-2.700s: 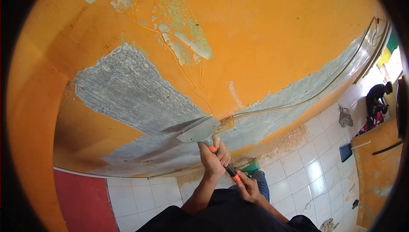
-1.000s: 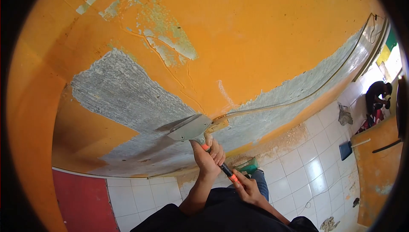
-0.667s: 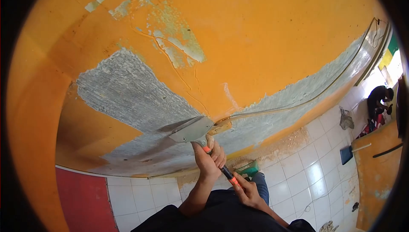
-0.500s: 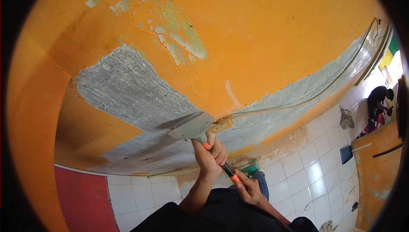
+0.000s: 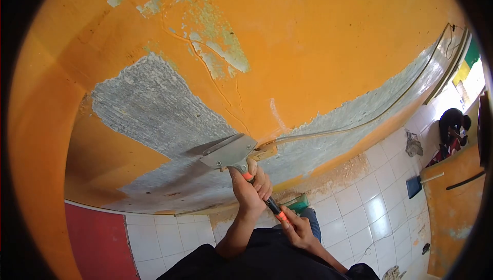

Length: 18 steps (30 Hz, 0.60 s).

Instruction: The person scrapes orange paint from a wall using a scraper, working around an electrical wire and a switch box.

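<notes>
My left hand point(image 5: 250, 190) is closed around the upper handle of a wall scraper point(image 5: 232, 152), just below its wide grey metal blade. Farther down, my right hand point(image 5: 299, 227) grips the black and orange handle near its lower end. The blade lies close over the wall point(image 5: 328, 49), at the edge between orange paint and a bared grey patch point(image 5: 159, 105). Its shadow falls on that patch, to the left of the blade. A yellowish box with a cable point(image 5: 268, 150) is right beside the blade's right corner.
The cable point(image 5: 359, 125) runs along the wall to the right. Paint debris point(image 5: 344, 173) lies at the wall's foot on white tiles. A green object point(image 5: 297, 204) is near my leg. Another person point(image 5: 452, 126) crouches at the far right, beyond a blue dustpan point(image 5: 412, 186). A red panel point(image 5: 97, 241) stands lower left.
The blade has shifted slightly left and turned a little, showing more of its face. Both hands keep their grip. The view has shifted slightly, and the other person bends lower.
</notes>
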Each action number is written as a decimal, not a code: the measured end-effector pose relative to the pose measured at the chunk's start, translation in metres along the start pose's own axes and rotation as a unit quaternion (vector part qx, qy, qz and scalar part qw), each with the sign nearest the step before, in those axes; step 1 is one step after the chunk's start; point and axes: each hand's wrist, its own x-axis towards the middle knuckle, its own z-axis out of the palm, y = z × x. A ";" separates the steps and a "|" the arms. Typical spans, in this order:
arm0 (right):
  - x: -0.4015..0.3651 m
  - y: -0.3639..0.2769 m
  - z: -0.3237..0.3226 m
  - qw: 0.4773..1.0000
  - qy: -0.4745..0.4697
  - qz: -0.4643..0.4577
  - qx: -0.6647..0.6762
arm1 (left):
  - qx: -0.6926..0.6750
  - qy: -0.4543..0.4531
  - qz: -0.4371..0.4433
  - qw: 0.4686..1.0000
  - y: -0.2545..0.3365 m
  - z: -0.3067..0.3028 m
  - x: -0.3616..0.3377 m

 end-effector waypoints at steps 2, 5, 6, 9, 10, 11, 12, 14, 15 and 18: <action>0.002 -0.002 0.000 1.000 -0.004 0.002 0.003 | -0.005 0.000 -0.007 1.000 -0.004 -0.003 0.000; 0.002 -0.007 0.002 1.000 0.016 -0.008 0.006 | -0.005 -0.011 -0.003 1.000 0.005 0.005 0.000; 0.004 -0.015 0.000 1.000 0.002 0.007 0.009 | -0.001 -0.019 0.004 1.000 0.009 0.007 -0.003; -0.002 -0.015 -0.001 1.000 -0.011 0.025 0.003 | -0.008 0.005 -0.013 1.000 0.007 0.006 -0.003; 0.000 -0.013 0.000 1.000 -0.007 0.027 -0.005 | -0.007 0.001 -0.009 1.000 0.008 0.006 -0.001; 0.001 -0.015 -0.001 1.000 -0.007 0.024 -0.006 | -0.006 0.002 -0.010 1.000 0.008 0.005 -0.003; 0.001 -0.019 0.000 1.000 -0.007 0.009 0.003 | -0.005 0.004 -0.013 1.000 0.008 0.004 -0.004; 0.002 -0.022 -0.003 1.000 -0.008 -0.007 0.010 | -0.017 -0.008 -0.005 1.000 0.013 0.011 -0.003; 0.002 -0.023 -0.005 1.000 -0.019 0.007 0.006 | -0.027 -0.016 0.003 0.999 0.016 0.012 -0.005; 0.001 -0.024 0.001 1.000 -0.016 -0.016 0.004 | -0.020 -0.002 -0.006 1.000 0.013 0.010 -0.005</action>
